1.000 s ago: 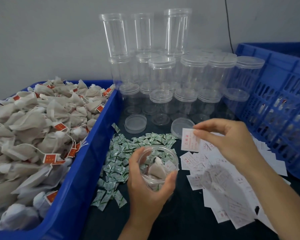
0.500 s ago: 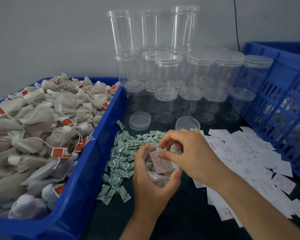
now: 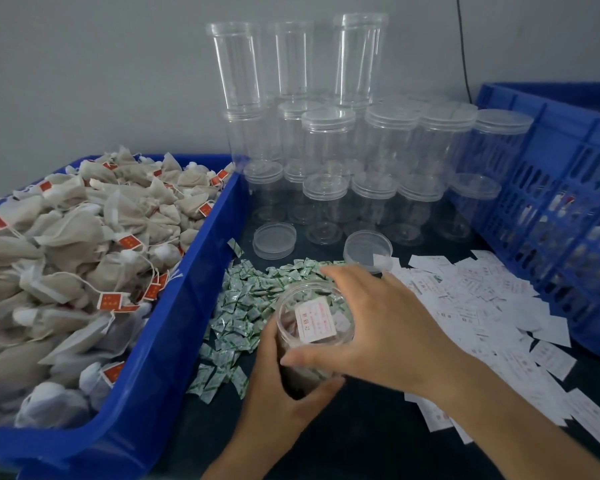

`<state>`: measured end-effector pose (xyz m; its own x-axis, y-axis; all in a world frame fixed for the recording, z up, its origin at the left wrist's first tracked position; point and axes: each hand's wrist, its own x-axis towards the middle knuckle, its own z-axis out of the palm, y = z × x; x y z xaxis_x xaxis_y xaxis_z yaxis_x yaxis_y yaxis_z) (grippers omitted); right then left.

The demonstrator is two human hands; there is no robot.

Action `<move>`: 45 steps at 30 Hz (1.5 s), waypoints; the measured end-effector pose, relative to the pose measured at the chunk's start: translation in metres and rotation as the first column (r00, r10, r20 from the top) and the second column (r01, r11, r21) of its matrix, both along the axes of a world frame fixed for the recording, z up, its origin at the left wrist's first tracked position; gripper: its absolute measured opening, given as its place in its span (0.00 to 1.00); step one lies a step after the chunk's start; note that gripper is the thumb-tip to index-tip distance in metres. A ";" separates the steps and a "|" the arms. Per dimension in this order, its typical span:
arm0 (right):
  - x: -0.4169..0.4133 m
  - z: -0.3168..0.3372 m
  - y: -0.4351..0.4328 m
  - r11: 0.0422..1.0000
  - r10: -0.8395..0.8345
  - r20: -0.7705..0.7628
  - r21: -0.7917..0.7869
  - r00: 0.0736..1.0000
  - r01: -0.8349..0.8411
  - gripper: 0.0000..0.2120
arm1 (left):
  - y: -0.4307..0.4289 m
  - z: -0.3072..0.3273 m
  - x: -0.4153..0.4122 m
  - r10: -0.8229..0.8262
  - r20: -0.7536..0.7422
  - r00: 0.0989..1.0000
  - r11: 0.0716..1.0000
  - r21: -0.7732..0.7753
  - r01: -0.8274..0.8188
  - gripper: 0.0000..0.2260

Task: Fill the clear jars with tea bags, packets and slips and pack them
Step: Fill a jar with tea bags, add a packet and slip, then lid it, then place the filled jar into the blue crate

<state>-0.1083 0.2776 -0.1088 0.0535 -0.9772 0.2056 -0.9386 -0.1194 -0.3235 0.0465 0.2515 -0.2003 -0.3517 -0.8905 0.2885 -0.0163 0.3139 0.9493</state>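
Left hand [image 3: 281,386], mine, gripped the clear jar [image 3: 291,327] at lower centre of the frame, with the thumb curled up its left wall and the fingers wrapped under its right side. The jar had no lid and was tilted, mouth towards the camera. A white slip [image 3: 315,320] with red print lay flat just inside the mouth, on top of brownish tea bags filling the lower part.

My right hand [image 3: 388,327] lay spread over the right side of the jar, fingers straight and apart, holding nothing. Its thumb [image 3: 305,358] lay across the front wall of the jar; the index finger pointed to the upper left, past the rim.

Layout of the dark table [image 3: 361,441]:
- Left of frame: blue tub [image 3: 187,306], heaped with loose tea bags [image 3: 84,237] carrying red tags.
- Centre, between tub and jar: pile of green packets [image 3: 253,296].
- Right of the jar: scattered paper slips [image 3: 482,306], partly under my right forearm.
- Behind the packets: two loose lids [image 3: 274,239], lying flat and apart.
- Upper centre, against the grey wall: stacked empty jars [image 3: 329,150], the lower tiers lidded, the top three uncapped.
- Right edge: blue perforated crate [image 3: 568,202], contents too blurred to identify.
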 end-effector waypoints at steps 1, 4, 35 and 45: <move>0.001 0.000 0.002 1.000 0.004 -0.012 0.011 1.000 -0.004 0.52 | 0.001 -0.002 0.001 0.026 -0.014 1.000 1.000 0.005 -0.026 0.42; -0.004 0.011 0.008 1.000 0.002 0.030 -0.011 1.000 -0.001 0.44 | 0.001 0.008 -0.003 0.039 -0.042 0.998 0.999 0.012 -0.039 0.41; -0.407 0.162 0.045 0.492 -0.801 -0.318 0.130 0.507 0.861 0.34 | -0.003 0.205 -0.315 -0.444 0.541 0.714 0.556 -0.458 0.693 0.17; -0.420 0.143 0.039 0.246 -0.458 -0.604 0.619 0.652 0.746 0.27 | -0.011 0.189 -0.330 -0.503 0.500 0.705 0.547 -0.448 0.707 0.17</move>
